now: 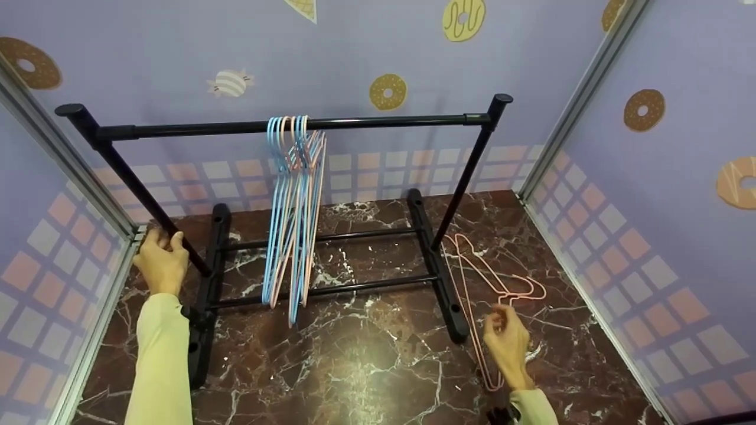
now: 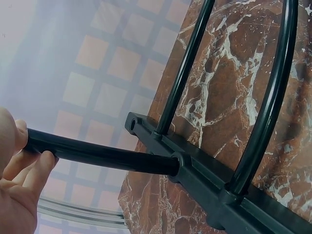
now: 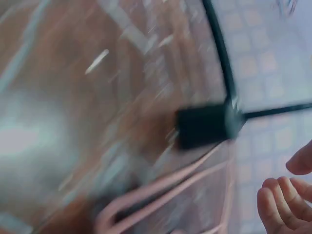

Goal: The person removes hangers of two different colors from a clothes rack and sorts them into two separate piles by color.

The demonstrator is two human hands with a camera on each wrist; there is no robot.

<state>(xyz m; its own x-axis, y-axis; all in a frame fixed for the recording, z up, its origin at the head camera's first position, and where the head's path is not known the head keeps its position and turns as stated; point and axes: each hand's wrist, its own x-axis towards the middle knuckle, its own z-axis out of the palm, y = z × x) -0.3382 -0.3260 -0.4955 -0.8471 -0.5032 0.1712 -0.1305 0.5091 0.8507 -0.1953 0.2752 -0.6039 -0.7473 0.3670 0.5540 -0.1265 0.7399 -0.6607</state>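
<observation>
A black clothes rack (image 1: 390, 123) stands on the marble-patterned floor. My left hand (image 1: 162, 262) grips its left upright (image 2: 107, 157), thumb and fingers about the pole. Several thin blue and pink hangers (image 1: 295, 236) hang bunched near the middle of the top bar. Beyond the rack's right foot, pink hangers (image 1: 475, 330) lie overlapping on the floor, hooks toward the right. Over them is my right hand (image 1: 508, 341), its fingers loosely curved with nothing between them and the thumb. In the right wrist view the hangers (image 3: 146, 195) appear blurred below the rack's foot (image 3: 202, 126).
Purple walls with donut prints (image 1: 388, 91) close in the back and both sides. Two low crossbars (image 1: 354, 287) join the rack's feet. The right foot (image 1: 440, 277) lies between the hanging hangers and those on the floor.
</observation>
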